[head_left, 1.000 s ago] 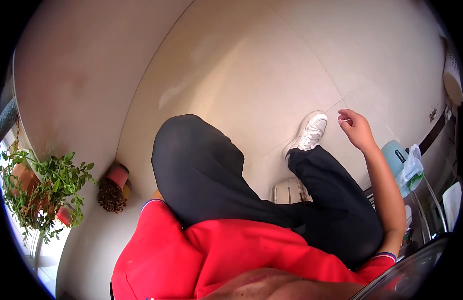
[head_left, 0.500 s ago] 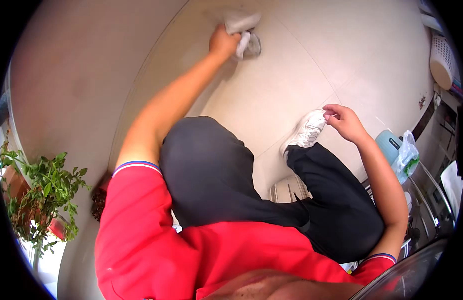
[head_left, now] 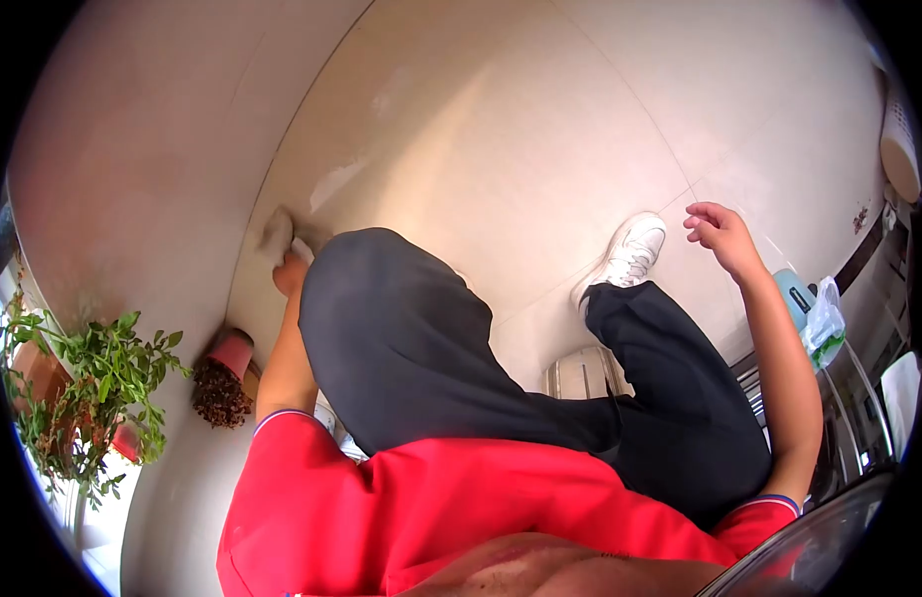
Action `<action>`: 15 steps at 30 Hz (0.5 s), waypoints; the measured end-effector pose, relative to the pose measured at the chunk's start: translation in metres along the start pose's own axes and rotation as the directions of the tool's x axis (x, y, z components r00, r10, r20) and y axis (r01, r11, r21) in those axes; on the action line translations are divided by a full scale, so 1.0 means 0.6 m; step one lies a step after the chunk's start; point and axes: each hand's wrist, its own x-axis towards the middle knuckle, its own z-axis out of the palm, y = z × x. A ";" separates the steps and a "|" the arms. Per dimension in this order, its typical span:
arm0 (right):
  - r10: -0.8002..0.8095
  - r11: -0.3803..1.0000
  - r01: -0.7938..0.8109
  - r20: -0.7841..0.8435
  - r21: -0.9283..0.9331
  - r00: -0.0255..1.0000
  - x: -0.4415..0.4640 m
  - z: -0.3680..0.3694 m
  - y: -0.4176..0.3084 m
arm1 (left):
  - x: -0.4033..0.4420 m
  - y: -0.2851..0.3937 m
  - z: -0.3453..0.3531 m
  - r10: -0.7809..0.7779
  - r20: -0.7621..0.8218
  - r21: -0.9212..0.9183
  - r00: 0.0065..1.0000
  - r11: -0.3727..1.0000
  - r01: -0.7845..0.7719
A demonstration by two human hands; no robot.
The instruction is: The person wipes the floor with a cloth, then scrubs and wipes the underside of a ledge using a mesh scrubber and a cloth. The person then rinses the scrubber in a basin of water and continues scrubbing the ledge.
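Observation:
Beside the bent, dark-trousered knee, my left hand [head_left: 290,275] grips a whitish cloth [head_left: 277,237], blurred by motion, on the floor close to the foot of the wall. The knee hides part of that forearm. My right hand [head_left: 721,237] is held above the floor, just right of the white shoe [head_left: 636,251], with its fingers loosely bent and apart and nothing in them.
A tipped reddish pot [head_left: 232,350] with dry brown matter lies by the wall at left, near a leafy plant [head_left: 107,373]. At right are a blue container [head_left: 794,298], a plastic bag [head_left: 825,320] and a white perforated basket [head_left: 900,149]. A beige slatted object [head_left: 580,373] is beneath me.
My left hand has swept back with the cloth from the far floor at the top to beside the knee. My right hand has shifted slightly right, away from the shoe.

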 end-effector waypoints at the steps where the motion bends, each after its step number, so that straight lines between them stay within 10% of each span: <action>1: 0.027 0.999 -0.027 0.005 0.017 1.000 0.001 0.000 0.008 | -0.001 -0.011 0.002 -0.135 -0.008 -0.005 0.991 0.991 0.135; 5: 0.058 0.997 -0.058 0.000 0.044 0.998 0.002 -0.011 0.035 | -0.041 0.111 0.052 -0.242 0.003 -0.144 0.970 0.960 0.240; 10: 0.153 0.976 -0.152 0.011 0.157 0.988 -0.010 0.004 0.022 | -0.016 0.351 0.191 0.318 -0.097 0.259 0.943 0.923 -0.284; 15: 0.119 0.964 -0.133 0.071 0.229 0.990 -0.038 0.042 0.001 | -0.105 0.513 0.268 0.576 0.167 0.341 0.800 0.728 -0.595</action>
